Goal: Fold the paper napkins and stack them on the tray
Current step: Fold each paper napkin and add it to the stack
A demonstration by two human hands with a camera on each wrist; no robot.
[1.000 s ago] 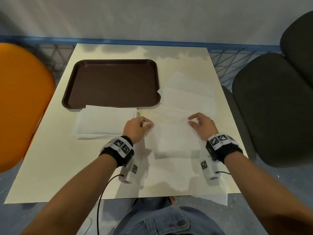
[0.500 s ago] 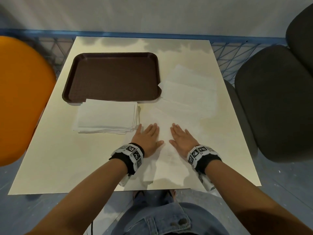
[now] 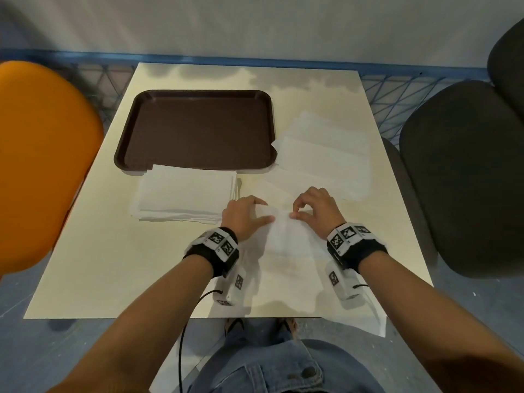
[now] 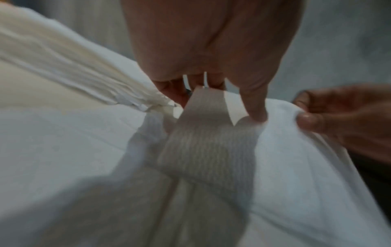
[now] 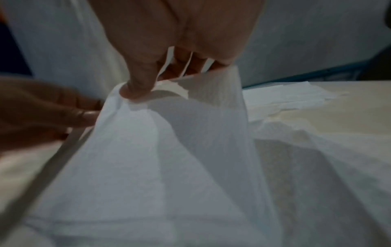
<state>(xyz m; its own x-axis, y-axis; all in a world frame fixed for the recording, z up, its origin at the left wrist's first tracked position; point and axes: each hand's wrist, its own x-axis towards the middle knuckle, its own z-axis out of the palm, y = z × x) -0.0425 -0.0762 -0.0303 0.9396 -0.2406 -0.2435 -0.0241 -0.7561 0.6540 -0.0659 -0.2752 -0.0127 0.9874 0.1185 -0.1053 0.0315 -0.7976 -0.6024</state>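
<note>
Cream table (image 3: 85, 251) fills the head view; orange chair (image 3: 42, 165) off its left side, dark chair (image 3: 459, 180) off its right. Brown tray (image 3: 198, 129) sits at the far left of the table, nothing lying in it. Stack of folded napkins (image 3: 184, 197) lies just in front of the tray, its far edge overlapping the tray's near rim. Loose pile of unfolded napkins (image 3: 326, 154) spreads to the right of the tray.

Single napkin (image 3: 286, 236) in work lies at the table's near middle, over other white sheets that reach the near edge. Its far edge is raised off the table, held at two points close together.

Left hand (image 3: 243, 217) pinches that edge between thumb and fingers; the wrist view shows paper bunched at the thumb tip. Right hand (image 3: 314, 208) pinches the same edge just beside it, thumb pressing paper against curled fingers. The rest of the napkin hangs from both pinches toward the person.
</note>
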